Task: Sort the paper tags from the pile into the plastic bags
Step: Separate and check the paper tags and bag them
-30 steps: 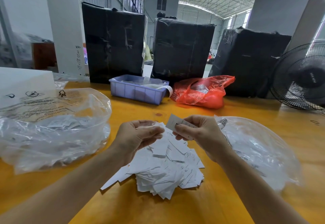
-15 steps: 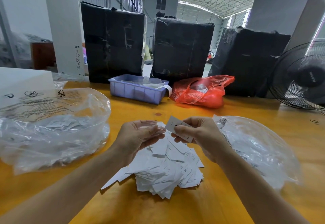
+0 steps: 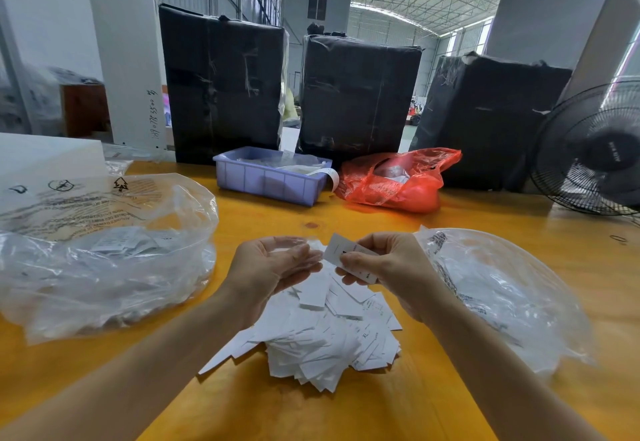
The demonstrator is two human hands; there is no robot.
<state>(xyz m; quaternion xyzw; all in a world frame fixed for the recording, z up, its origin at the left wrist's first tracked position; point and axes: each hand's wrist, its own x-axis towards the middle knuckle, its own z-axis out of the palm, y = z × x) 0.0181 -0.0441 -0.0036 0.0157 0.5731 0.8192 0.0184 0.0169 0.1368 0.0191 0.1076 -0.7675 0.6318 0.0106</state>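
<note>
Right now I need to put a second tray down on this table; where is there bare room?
Bare wood lies between the purple bin and the hands, and along the near edge below the tag pile. The right corner near the fan is open too. It is crowded around the pile, hemmed by the left clear bag and right clear bag.

A loose pile of white paper tags lies heaped on the counter between two crumpled clear plastic bags: the left bag holds tags, one marked XL; the right bag lies flatter. One printed tag is held tilted above the pile
</note>
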